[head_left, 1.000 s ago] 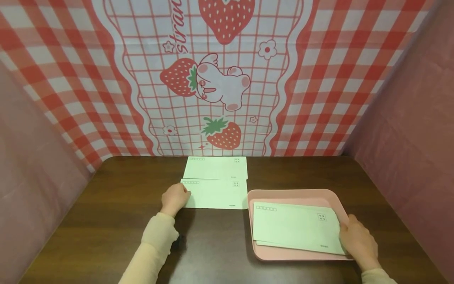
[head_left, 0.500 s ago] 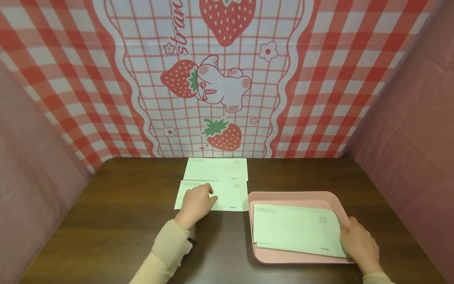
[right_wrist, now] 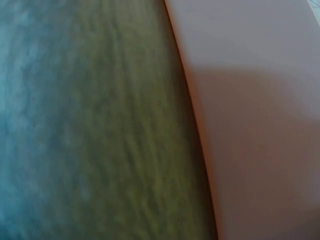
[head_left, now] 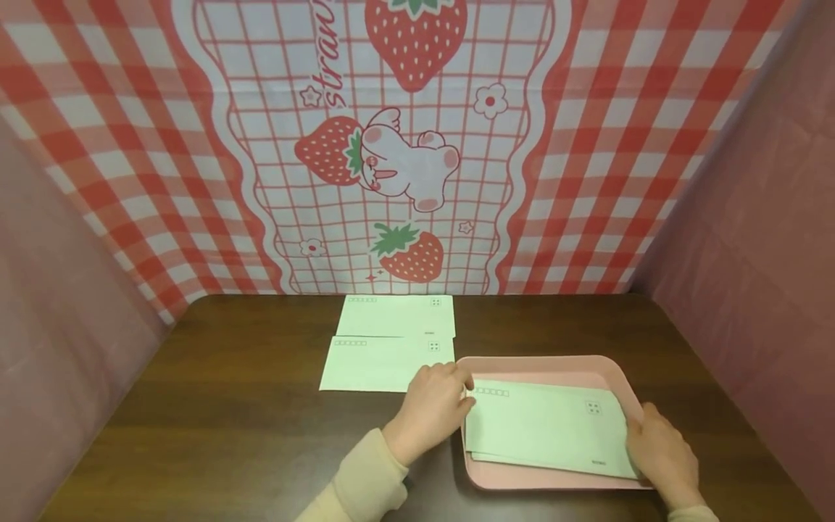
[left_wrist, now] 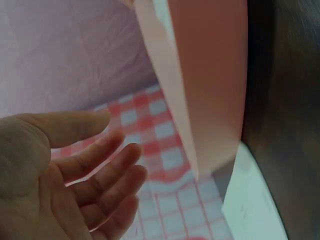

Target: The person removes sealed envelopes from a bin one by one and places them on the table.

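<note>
Nothing is held by the relaxed, loosely curved left hand [head_left: 433,407] beside the pink tray [head_left: 515,476], whose opposite rim is gripped by the right hand [head_left: 665,453]. Between these 2 are stacked envelopes [head_left: 538,429], presumably light, bendable, slippery; best pinched by the short edge nearest the left.

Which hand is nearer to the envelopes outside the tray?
Left. The left hand is at a corner of the nearer envelope; the right hand is across the tray, farther right.

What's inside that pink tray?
Pale green envelopes lie in the pink tray: one on top, with another's edge showing along its near side. Whether more lie underneath is covered.
</note>
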A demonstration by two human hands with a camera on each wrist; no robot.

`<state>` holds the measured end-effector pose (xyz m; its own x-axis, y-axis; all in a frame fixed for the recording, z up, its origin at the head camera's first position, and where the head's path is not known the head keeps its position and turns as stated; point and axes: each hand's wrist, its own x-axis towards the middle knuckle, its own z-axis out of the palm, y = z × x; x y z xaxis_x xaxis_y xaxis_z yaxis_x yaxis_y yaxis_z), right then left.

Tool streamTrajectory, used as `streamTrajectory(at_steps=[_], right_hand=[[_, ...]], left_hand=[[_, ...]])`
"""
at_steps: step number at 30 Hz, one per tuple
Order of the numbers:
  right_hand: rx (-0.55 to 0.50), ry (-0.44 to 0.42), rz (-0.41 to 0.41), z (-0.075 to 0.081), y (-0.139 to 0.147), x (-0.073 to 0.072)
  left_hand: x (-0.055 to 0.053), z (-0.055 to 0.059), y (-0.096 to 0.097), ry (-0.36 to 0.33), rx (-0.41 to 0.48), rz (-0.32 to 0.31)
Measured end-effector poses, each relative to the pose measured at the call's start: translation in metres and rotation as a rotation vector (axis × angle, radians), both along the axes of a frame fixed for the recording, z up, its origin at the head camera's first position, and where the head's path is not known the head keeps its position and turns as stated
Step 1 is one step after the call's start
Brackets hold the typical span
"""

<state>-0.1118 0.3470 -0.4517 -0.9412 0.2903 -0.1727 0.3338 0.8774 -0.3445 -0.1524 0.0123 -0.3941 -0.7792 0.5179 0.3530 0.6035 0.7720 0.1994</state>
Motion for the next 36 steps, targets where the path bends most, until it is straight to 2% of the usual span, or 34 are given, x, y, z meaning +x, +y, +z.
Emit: streamTrajectory(at_steps=[3,7,9,12,15,18,24,27,36], right_hand=[[0.002,0.008,-0.002,-0.001,-0.001,0.001],[0.011,0.024,-0.003,-0.002,-0.001,0.001],[0.011,0.022,-0.001,-0.002,-0.001,0.001],[0.012,0.016,-0.001,-0.001,-0.001,0.000],[0.017,0.017,-0.005,0.000,-0.002,-0.001],[0.017,0.015,-0.008,0.001,-0.002,-0.001],[0.004,0.012,-0.004,0.000,-0.004,-0.001],[0.005,0.019,-0.007,0.000,-0.004,-0.002],[0.009,0.011,-0.016,0.000,-0.002,-0.002]], left_hand=[[0.003,-0.005,0.014,-0.033,-0.091,-0.051],[0.004,-0.011,0.028,-0.146,-0.172,-0.067],[0.004,-0.015,0.033,-0.217,-0.147,-0.056],[0.004,-0.021,0.038,-0.342,-0.052,-0.019],[0.003,-0.026,0.042,-0.401,0.007,0.016],[0.003,-0.029,0.046,-0.370,-0.038,0.030],[0.005,-0.035,0.049,-0.266,-0.219,0.044],[0.006,-0.038,0.048,-0.245,-0.289,0.062],[0.005,-0.041,0.048,-0.237,-0.354,0.101]])
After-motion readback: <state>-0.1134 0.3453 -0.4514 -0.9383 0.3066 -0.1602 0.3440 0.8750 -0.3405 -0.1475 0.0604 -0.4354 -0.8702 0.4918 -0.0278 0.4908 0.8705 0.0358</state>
